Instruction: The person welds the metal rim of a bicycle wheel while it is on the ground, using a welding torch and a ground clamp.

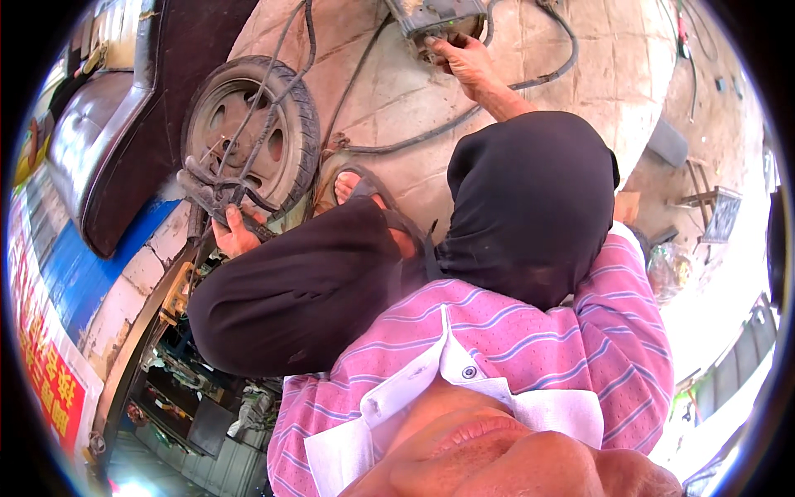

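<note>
My left hand (236, 232) is at the left, beside a wheel with a tyre (248, 137). Its fingers close round a dark, handle-like piece with black cables (219, 186), partly hidden by the hand and my knee. Far off, at the top, my right hand (468, 65) reaches to a dark grey box-shaped machine (439, 15). Thumb and fingers are bent together at the machine's near edge. What they pinch there is too small to make out. A thick black cable (431, 139) runs over the floor below the machine.
My sandalled foot (368, 186) stands near the wheel. A dark padded seat (108, 141) is at the far left, above a red printed sign (58, 364). Shelves with tools (207, 414) lie lower left. A small stool (716, 207) and a plastic bag (669, 269) are at the right.
</note>
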{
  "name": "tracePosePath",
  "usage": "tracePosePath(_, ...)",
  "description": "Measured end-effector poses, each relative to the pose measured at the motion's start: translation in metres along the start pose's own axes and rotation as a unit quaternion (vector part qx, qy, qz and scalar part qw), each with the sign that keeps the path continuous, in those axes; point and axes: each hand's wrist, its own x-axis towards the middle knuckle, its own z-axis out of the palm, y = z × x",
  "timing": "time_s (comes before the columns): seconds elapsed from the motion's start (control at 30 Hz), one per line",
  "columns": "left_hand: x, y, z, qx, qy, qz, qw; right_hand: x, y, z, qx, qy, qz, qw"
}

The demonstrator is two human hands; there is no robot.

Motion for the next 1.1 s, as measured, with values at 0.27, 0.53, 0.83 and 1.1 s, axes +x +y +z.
tracePosePath(0.27, -0.001, -0.002, 0.002, -0.034, -0.007, -0.013, 0.999, -0.005, 0.004, -0.015, -0.057, -0.002, -0.013, 0.998)
tracePosePath(0.53, 0.001, -0.024, -0.024, -0.021, 0.012, -0.045, 0.999, -0.001, 0.005, -0.042, -0.322, -0.05, -0.101, 0.94)
tracePosePath(0.83, 0.016, -0.008, -0.011, -0.139, 0.099, -0.055, 0.984, 0.021, -0.124, 0.003, -0.35, -0.058, -0.361, 0.862)
tracePosePath(1.1, 0.009, -0.016, -0.015, -0.147, 0.13, -0.073, 0.978, 0.052, -0.097, 0.023, -0.471, -0.081, -0.412, 0.776)
